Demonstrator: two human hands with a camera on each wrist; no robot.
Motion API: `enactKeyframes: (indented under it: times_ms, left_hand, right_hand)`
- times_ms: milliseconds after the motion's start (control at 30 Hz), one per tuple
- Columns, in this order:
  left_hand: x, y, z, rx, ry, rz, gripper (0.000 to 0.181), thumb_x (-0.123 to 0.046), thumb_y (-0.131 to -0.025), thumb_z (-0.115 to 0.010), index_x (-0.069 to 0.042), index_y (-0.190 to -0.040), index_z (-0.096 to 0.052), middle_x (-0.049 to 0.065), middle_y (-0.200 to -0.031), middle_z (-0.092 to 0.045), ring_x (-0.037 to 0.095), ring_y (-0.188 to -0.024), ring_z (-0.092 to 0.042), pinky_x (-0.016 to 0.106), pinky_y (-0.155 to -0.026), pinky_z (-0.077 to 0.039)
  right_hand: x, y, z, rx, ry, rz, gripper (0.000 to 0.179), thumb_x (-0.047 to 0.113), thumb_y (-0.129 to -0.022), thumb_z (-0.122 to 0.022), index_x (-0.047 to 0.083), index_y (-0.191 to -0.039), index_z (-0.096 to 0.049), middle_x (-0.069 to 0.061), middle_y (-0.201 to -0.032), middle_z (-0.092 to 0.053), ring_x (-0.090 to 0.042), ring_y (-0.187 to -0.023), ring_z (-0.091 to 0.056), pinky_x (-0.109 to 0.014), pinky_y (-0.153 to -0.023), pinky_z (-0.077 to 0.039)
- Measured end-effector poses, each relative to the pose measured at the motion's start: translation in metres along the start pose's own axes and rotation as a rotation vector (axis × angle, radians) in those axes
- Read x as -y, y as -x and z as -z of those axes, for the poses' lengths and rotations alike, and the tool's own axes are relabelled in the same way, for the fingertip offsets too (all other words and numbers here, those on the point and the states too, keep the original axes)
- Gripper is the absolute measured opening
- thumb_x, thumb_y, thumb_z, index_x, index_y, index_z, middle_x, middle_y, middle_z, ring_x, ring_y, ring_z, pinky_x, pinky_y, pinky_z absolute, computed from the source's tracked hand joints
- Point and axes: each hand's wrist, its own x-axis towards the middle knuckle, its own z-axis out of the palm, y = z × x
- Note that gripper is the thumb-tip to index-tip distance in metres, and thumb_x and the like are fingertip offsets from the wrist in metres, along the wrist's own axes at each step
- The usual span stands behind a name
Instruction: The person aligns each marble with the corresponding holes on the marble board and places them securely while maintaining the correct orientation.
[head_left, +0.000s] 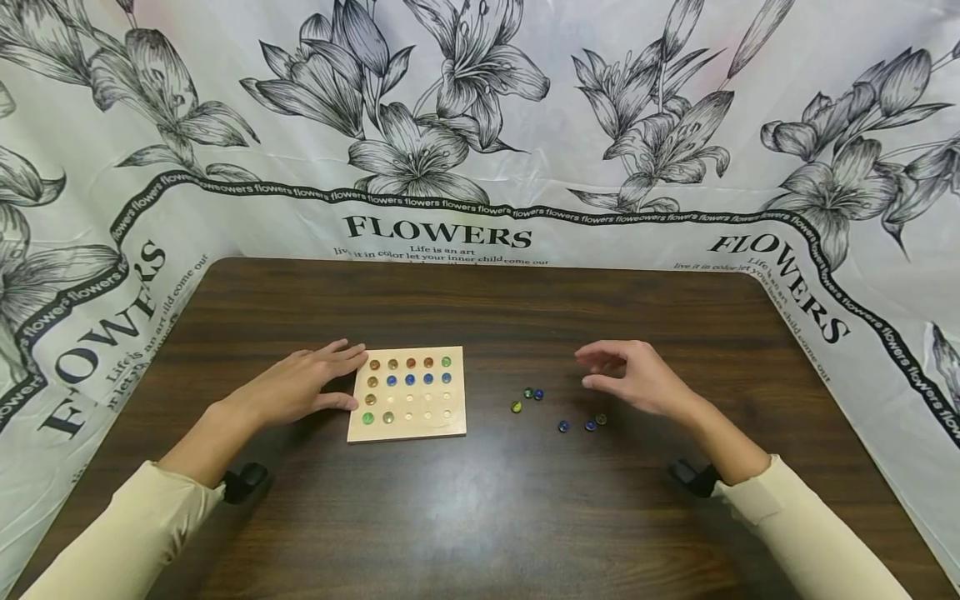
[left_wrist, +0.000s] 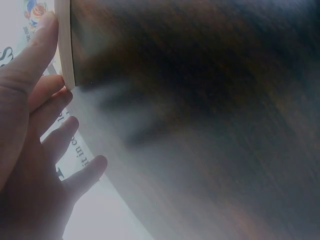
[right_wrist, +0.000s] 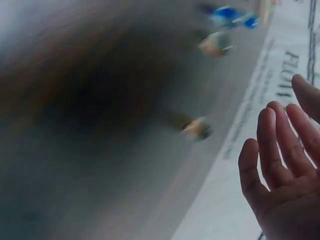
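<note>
A pale wooden board (head_left: 417, 427) with rows of round holes lies on the table, left of the middle. Amber, reddish, blue, green and clear marbles sit in many of its holes; bare holes show at the lower right. My left hand (head_left: 311, 381) rests at the board's left edge, thumb and fingertips against it, fingers nearly straight. In the left wrist view, the thumb (left_wrist: 37, 50) lies along the board's side. My right hand (head_left: 637, 379) hovers right of the board with fingers loosely bent, holding nothing. Several loose marbles lie between, among them a yellow-green marble (head_left: 516, 407) and a blue marble (head_left: 563, 426).
The dark wooden table (head_left: 450, 517) has a white flower-printed cloth (head_left: 525, 125) rising behind it and at both sides. A clear marble (head_left: 601, 419) lies nearest my right hand, next to another blue one. Dark straps circle both wrists.
</note>
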Motion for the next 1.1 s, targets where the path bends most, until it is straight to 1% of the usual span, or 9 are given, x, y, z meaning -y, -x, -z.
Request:
enactKeyframes:
  times_ms: [100,200,333,467,667,833,1000,1100]
  left_hand:
    - [0.0,0.0,0.0,-0.003,-0.001,-0.004,0.077,-0.052,-0.092,-0.064,-0.004,-0.149,-0.045,0.015,-0.155,-0.041,0.045,-0.144,-0.03,0.07,-0.102,-0.033]
    - [-0.001,0.001,0.001,-0.012,-0.004,-0.012,0.076,-0.052,-0.093,-0.064,-0.004,-0.149,-0.045,0.015,-0.155,-0.041,0.045,-0.143,-0.03,0.069,-0.102,-0.034]
    - [0.0,0.001,0.001,-0.02,-0.007,-0.019,0.076,-0.051,-0.093,-0.064,-0.003,-0.149,-0.046,0.015,-0.154,-0.041,0.045,-0.143,-0.031,0.068,-0.102,-0.035]
    - [0.001,0.001,0.001,-0.03,-0.011,-0.026,0.075,-0.051,-0.093,-0.063,-0.003,-0.148,-0.046,0.015,-0.154,-0.042,0.045,-0.143,-0.031,0.068,-0.102,-0.035]
    - [0.002,0.002,0.001,-0.034,-0.011,-0.026,0.074,-0.049,-0.093,-0.065,-0.003,-0.148,-0.047,0.015,-0.153,-0.042,0.045,-0.143,-0.032,0.068,-0.102,-0.035]
    - [0.001,0.002,0.001,-0.017,-0.008,-0.014,0.076,-0.05,-0.092,-0.065,-0.003,-0.149,-0.046,0.015,-0.154,-0.042,0.045,-0.143,-0.031,0.069,-0.101,-0.035]
    - [-0.001,0.002,0.002,-0.006,-0.007,0.0,0.076,-0.049,-0.092,-0.066,-0.004,-0.149,-0.045,0.015,-0.155,-0.04,0.045,-0.143,-0.03,0.069,-0.101,-0.034]
    - [-0.002,0.001,0.001,0.006,-0.004,0.011,0.077,-0.051,-0.092,-0.065,-0.004,-0.15,-0.044,0.015,-0.155,-0.04,0.044,-0.144,-0.03,0.07,-0.101,-0.034]
  right_hand:
    - [-0.014,0.01,0.004,0.011,0.026,-0.031,0.036,0.009,-0.086,-0.079,0.002,-0.12,-0.069,-0.01,-0.111,-0.072,-0.012,-0.082,-0.065,-0.033,-0.073,-0.054]
    - [-0.026,0.018,0.009,0.031,0.026,-0.048,0.035,0.009,-0.086,-0.079,0.002,-0.119,-0.07,-0.009,-0.107,-0.072,-0.01,-0.072,-0.06,-0.027,-0.063,-0.049]
    - [-0.036,0.027,0.013,0.057,0.021,-0.051,0.032,0.007,-0.086,-0.078,0.002,-0.117,-0.07,-0.008,-0.103,-0.071,-0.009,-0.066,-0.057,-0.026,-0.056,-0.045]
    - [-0.043,0.032,0.015,0.079,0.019,-0.069,0.031,0.007,-0.087,-0.077,0.002,-0.116,-0.07,-0.007,-0.102,-0.071,-0.01,-0.066,-0.057,-0.026,-0.056,-0.046]
    - [-0.047,0.032,0.014,0.089,0.013,-0.091,0.03,0.005,-0.086,-0.077,0.002,-0.116,-0.071,-0.006,-0.101,-0.07,-0.01,-0.068,-0.059,-0.026,-0.057,-0.047]
    - [-0.046,0.029,0.011,0.076,0.011,-0.078,0.028,0.002,-0.085,-0.077,0.002,-0.113,-0.072,-0.005,-0.097,-0.069,-0.011,-0.069,-0.06,-0.026,-0.057,-0.048]
    - [-0.046,0.027,0.007,0.069,0.063,-0.055,0.023,0.002,-0.084,-0.078,0.005,-0.106,-0.073,-0.004,-0.098,-0.07,-0.009,-0.072,-0.059,-0.025,-0.059,-0.048]
    - [-0.046,0.027,0.006,0.07,0.078,-0.056,0.02,0.002,-0.084,-0.078,0.006,-0.103,-0.074,-0.003,-0.099,-0.071,-0.009,-0.073,-0.059,-0.025,-0.06,-0.049]
